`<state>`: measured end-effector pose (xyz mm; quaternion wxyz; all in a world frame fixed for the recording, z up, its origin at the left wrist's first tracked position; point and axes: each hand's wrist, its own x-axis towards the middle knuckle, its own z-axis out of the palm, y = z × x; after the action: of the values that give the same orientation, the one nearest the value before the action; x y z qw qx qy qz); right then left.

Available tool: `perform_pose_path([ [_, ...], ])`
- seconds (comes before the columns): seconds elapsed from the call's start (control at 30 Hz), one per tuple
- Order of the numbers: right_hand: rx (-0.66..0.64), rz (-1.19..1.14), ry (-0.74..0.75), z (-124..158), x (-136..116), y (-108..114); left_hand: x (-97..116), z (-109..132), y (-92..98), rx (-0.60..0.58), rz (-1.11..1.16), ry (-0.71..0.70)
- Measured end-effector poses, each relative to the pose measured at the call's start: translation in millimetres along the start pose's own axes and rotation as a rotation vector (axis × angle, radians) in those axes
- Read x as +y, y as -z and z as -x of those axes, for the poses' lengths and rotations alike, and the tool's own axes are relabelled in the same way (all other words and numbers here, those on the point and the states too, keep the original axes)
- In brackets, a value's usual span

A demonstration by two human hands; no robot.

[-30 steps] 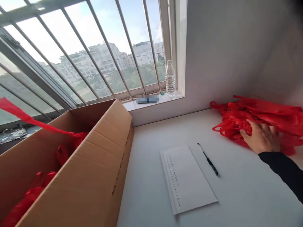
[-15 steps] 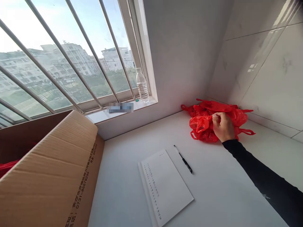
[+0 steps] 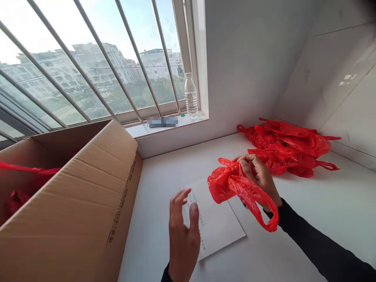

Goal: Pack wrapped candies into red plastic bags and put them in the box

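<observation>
Red plastic bag [image 3: 220, 186], crumpled, pinched between thumb and fingers of right hand [image 3: 263, 176]; held over the table [image 3: 147, 239], near the upper right part of a white notepad [image 3: 223, 231], one handle loop dangling toward the wrist. Contents of held bag: cannot tell. Left hand [image 3: 185, 231] over left side of notepad, thumb and fingers spread wide, well apart from the bag. Large cardboard box [image 3: 79, 203] at left, top open, dark printing along near side; inside, more red plastic [image 3: 17, 201] low at left, plus a red strip [image 3: 29, 168] stretching across the opening; depth of fill hidden by near wall. Heap of red bags [image 3: 290, 145] on table at far right, against the wall, just behind right hand; loops sticking out at both ends. Clear bottle [image 3: 191, 98] upright on windowsill [image 3: 138, 130], clear liquid inside; beside it, a small green item [image 3: 183, 115] and a blurred flat object [image 3: 162, 122].
</observation>
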<state>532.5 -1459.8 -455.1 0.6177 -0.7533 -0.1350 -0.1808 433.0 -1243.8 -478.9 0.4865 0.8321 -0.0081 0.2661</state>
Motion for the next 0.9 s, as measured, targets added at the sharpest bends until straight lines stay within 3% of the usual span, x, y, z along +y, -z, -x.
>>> perform_pose_path([
  [0.1, -0.269, 0.055, -0.072, 16, 2, -13, -9, -4, -18.3, -0.134, 0.011, 0.047],
  [0.2, -0.542, 0.199, -0.092, 18, 3, -12, -16, -12, -23.5, -0.218, 0.015, 0.081],
  [0.33, -0.644, 0.347, -0.050, 10, -2, -7, -17, -18, -12.6, -0.217, 0.025, 0.100],
  [0.47, -0.860, 0.471, 0.055, 2, 0, -17, -12, -26, -5.9, -0.194, 0.029, 0.105],
  [0.53, -0.902, 0.474, 0.089, -4, 1, -25, -14, -32, -3.5, -0.167, 0.018, 0.119],
  [0.77, -0.834, 0.485, 0.146, -36, -2, -27, -42, -37, 12.4, -0.012, -0.029, 0.229],
  [0.9, -0.862, 0.471, 0.148, -39, -1, -27, -34, -34, 11.8, -0.123, -0.029, 0.126],
])
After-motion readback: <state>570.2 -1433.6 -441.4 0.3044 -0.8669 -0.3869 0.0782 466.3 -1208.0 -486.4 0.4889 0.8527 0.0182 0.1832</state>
